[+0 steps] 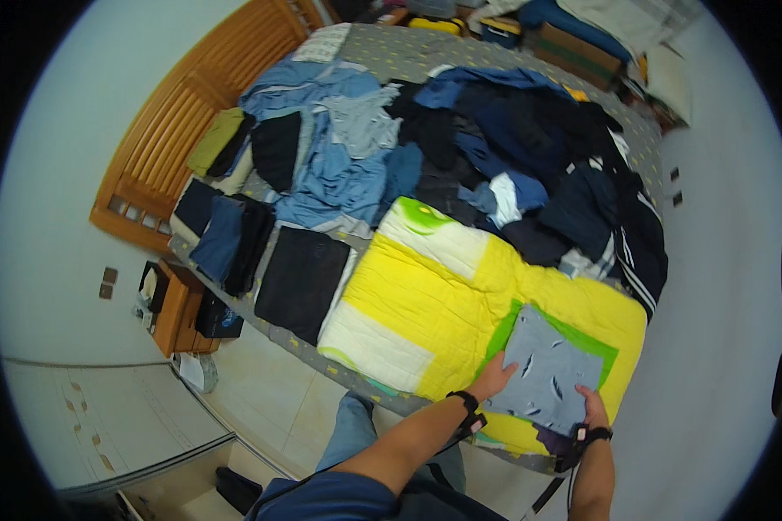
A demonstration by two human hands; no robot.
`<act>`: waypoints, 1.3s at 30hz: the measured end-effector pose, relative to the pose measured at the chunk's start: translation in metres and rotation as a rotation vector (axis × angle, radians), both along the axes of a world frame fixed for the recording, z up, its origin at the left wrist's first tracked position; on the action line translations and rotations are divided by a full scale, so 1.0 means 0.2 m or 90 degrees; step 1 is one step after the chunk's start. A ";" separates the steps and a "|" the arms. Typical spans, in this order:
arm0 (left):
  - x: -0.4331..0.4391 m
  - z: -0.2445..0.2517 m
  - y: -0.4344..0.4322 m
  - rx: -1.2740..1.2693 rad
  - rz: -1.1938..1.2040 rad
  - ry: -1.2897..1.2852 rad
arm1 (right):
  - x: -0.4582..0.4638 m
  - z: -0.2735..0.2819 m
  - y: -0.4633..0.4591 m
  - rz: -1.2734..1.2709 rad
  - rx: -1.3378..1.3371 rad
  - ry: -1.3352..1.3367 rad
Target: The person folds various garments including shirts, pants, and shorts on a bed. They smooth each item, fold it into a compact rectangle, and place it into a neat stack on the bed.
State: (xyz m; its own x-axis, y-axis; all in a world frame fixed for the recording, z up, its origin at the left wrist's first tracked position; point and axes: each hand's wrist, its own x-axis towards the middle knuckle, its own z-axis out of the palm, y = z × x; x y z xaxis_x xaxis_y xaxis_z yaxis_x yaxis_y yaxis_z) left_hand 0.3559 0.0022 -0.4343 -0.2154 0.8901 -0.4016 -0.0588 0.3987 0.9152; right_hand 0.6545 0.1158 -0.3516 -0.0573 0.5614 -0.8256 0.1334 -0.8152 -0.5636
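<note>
A folded blue-grey cloth with dark feather-like prints (pixel 550 368) lies on a yellow, white and green quilt (pixel 423 299). On its left edge rests my left hand (pixel 494 378), thumb on top and the other fingers partly hidden. My right hand (pixel 593 405) grips the opposite edge, with its thumb on the cloth and its fingers beneath. A dark purple fabric (pixel 550 441) shows under the cloth near my right wrist. Left of the quilt lies a folded black garment (pixel 305 280).
Folded clothes (pixel 218 238) stand in stacks beside the wooden headboard (pixel 182 111). Loose light-blue garments (pixel 345 182) and a heap of dark clothes (pixel 515 124) cover the far part of the bed. A wooden nightstand (pixel 173 312) and an open drawer (pixel 195 488) are at the lower left.
</note>
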 end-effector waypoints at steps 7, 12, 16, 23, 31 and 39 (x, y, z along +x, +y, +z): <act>-0.95 0.25 -0.65 0.050 0.113 -0.037 | -0.79 0.04 -0.37 0.118 0.016 0.174; -1.66 0.29 -1.32 -0.097 0.199 0.029 | -1.69 0.01 -0.64 0.319 0.009 0.178; -2.15 0.23 -1.72 -0.150 0.351 0.082 | -2.54 0.00 -0.85 0.472 0.129 0.171; -3.16 0.38 -2.03 0.024 0.672 0.011 | -4.13 0.27 -0.93 0.722 0.343 0.153; -4.02 0.49 -2.01 0.153 0.827 0.072 | -5.46 0.45 -0.85 0.855 0.475 0.143; -4.35 0.26 -1.93 -0.309 0.517 0.579 | -5.81 0.14 -1.24 1.109 0.802 -0.289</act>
